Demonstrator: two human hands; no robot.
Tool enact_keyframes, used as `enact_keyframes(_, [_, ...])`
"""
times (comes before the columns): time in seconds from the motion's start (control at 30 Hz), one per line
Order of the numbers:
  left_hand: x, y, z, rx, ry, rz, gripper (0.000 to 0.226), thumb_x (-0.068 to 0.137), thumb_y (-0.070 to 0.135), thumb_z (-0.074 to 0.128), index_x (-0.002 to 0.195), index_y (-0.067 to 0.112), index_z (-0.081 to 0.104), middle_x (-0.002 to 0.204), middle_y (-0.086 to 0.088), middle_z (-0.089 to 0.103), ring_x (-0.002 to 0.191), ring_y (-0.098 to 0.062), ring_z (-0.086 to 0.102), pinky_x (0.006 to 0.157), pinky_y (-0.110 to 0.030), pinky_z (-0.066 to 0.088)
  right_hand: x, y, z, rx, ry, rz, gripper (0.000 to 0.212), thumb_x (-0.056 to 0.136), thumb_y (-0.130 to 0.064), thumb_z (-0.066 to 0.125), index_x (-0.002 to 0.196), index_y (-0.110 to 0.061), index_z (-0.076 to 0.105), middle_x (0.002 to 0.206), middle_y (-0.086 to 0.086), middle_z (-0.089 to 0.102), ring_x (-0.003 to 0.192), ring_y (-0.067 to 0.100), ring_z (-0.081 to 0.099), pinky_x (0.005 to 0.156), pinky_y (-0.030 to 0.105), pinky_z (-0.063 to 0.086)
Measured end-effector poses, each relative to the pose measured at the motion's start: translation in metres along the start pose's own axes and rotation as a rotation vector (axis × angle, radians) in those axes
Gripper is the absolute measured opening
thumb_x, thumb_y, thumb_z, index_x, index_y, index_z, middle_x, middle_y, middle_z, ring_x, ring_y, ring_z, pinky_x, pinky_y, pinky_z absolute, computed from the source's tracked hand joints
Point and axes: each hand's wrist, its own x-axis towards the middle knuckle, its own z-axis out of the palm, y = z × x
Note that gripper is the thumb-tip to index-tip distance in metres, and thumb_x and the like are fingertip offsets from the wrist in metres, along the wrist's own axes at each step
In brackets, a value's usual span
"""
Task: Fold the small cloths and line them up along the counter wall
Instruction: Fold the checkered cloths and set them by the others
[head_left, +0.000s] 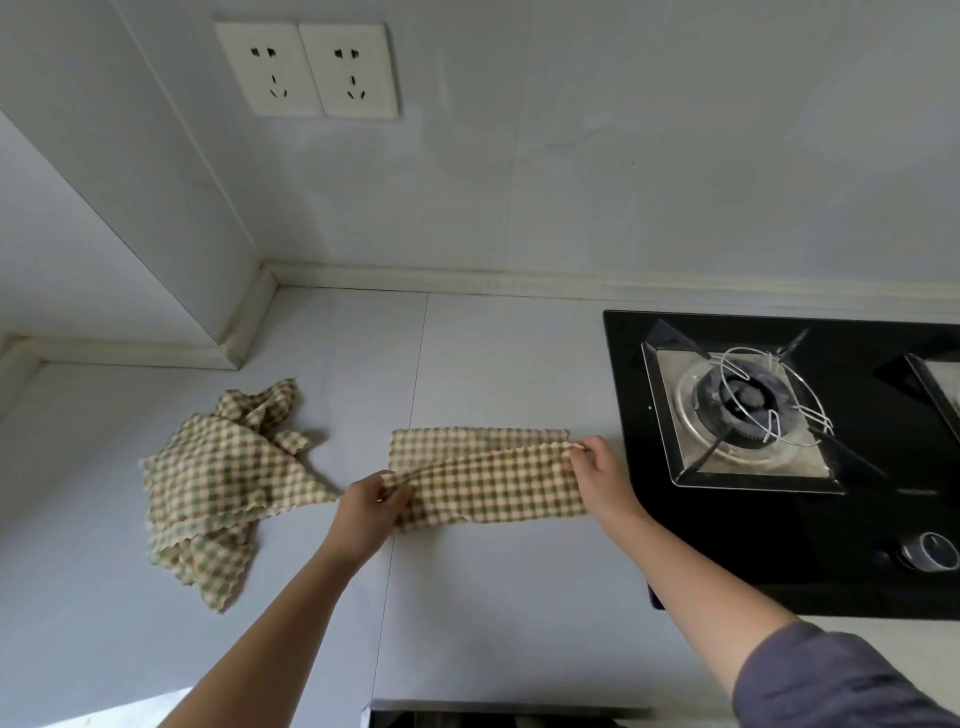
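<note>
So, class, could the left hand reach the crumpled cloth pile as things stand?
Probably yes: the crumpled cloth pile lies just beside the left hand with only bare counter between, though that hand pinches the cloth being folded.

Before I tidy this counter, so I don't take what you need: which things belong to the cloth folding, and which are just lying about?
Job: checked cloth, pinched at its ends by the left hand and right hand; crumpled cloth pile, waiting; counter wall.
Just there: gas hob, its knob, wall sockets.
</note>
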Motion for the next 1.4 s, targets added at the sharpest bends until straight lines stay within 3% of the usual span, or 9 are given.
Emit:
enact_keyframes(0.27, [0.030, 0.018, 0.008, 0.203, 0.073, -0.059, 0.034, 0.097, 0.021, 0.048, 0.065, 0.011, 0.042, 0.061, 0.000, 0.046, 0.068, -0.021, 0.044, 0.056, -0.030, 0.033, 0.014, -0.003, 0.007, -0.183, 0.019, 0.037, 0.020, 0.101, -0.022, 0.038, 0.109, -0.007, 0.050, 0.094, 0.005, 0.054, 0.084, 0.021, 0.051, 0.061, 0.029, 0.033])
enact_keyframes(0.67, [0.036, 0.022, 0.015, 0.469, 0.159, -0.131, 0.021, 0.099, 0.029, 0.040, 0.096, 0.010, 0.049, 0.086, -0.007, 0.057, 0.077, -0.028, 0.052, 0.064, -0.034, 0.039, 0.020, -0.012, 0.017, -0.561, 0.067, -0.012, 0.022, 0.101, -0.024, 0.034, 0.115, -0.009, 0.045, 0.101, 0.013, 0.065, 0.092, 0.033, 0.060, 0.065, 0.034, 0.039])
enact_keyframes(0.77, [0.026, 0.017, 0.012, 0.655, 0.351, 0.187, 0.020, 0.086, 0.011, 0.055, 0.106, 0.007, 0.053, 0.092, -0.008, 0.058, 0.078, -0.032, 0.058, 0.060, -0.037, 0.043, 0.009, -0.012, 0.009, -0.811, 0.199, -0.263, 0.031, 0.094, -0.023, 0.047, 0.123, -0.011, 0.049, 0.113, 0.008, 0.060, 0.103, 0.031, 0.057, 0.076, 0.038, 0.043])
enact_keyframes(0.83, [0.022, 0.012, 0.021, 0.715, 0.330, 0.418, 0.033, 0.083, 0.014, 0.054, 0.115, 0.006, 0.055, 0.108, -0.013, 0.061, 0.095, -0.034, 0.060, 0.074, -0.043, 0.049, -0.001, -0.007, 0.018, -0.849, 0.206, -0.444, 0.043, 0.089, -0.024, 0.048, 0.128, -0.007, 0.053, 0.129, 0.016, 0.055, 0.119, 0.037, 0.053, 0.094, 0.044, 0.046])
enact_keyframes(0.93, [0.021, 0.006, 0.046, 0.806, 0.119, 0.520, 0.056, 0.092, 0.037, 0.033, 0.140, 0.008, 0.038, 0.146, -0.013, 0.041, 0.136, -0.031, 0.036, 0.110, -0.051, 0.031, -0.012, 0.005, 0.048, -0.871, -0.004, -0.494, 0.060, 0.089, -0.039, 0.033, 0.140, -0.010, 0.044, 0.148, 0.020, 0.039, 0.136, 0.040, 0.035, 0.110, 0.053, 0.026])
enact_keyframes(1.07, [0.022, -0.014, 0.059, 0.873, -0.003, 0.485, 0.066, 0.094, 0.049, 0.025, 0.148, 0.012, 0.025, 0.156, -0.010, 0.021, 0.145, -0.026, 0.012, 0.114, -0.052, 0.010, -0.011, 0.024, 0.063, -1.008, -0.094, -0.458, 0.066, 0.090, -0.055, 0.030, 0.145, -0.020, 0.032, 0.152, 0.017, 0.032, 0.139, 0.037, 0.029, 0.110, 0.055, 0.014])
enact_keyframes(1.17, [0.018, -0.009, 0.061, 0.909, 0.001, 0.418, 0.068, 0.093, 0.053, 0.024, 0.147, 0.012, 0.031, 0.155, -0.011, 0.027, 0.143, -0.029, 0.021, 0.112, -0.053, 0.012, 0.002, 0.026, 0.055, -1.077, -0.159, -0.501, 0.068, 0.090, -0.058, 0.025, 0.148, -0.023, 0.026, 0.156, 0.012, 0.022, 0.142, 0.035, 0.021, 0.110, 0.055, 0.011])
enact_keyframes(1.27, [0.008, 0.004, 0.059, 0.946, 0.080, 0.343, 0.064, 0.091, 0.052, 0.031, 0.142, 0.014, 0.041, 0.147, -0.007, 0.041, 0.134, -0.027, 0.041, 0.108, -0.054, 0.017, 0.018, 0.013, 0.040, -1.141, -0.188, -0.564, 0.074, 0.087, -0.061, 0.009, 0.151, -0.027, 0.001, 0.156, 0.004, -0.014, 0.147, 0.030, -0.006, 0.114, 0.053, -0.011])
enact_keyframes(1.4, [-0.005, 0.022, 0.042, 0.986, 0.069, 0.148, 0.039, 0.093, 0.040, 0.041, 0.125, 0.019, 0.043, 0.117, 0.002, 0.058, 0.107, -0.019, 0.054, 0.098, -0.040, 0.028, 0.005, 0.004, 0.022, -0.986, -0.135, -0.586, 0.062, 0.098, -0.031, 0.038, 0.153, -0.025, 0.008, 0.160, -0.001, -0.011, 0.146, 0.020, -0.015, 0.110, 0.044, -0.021])
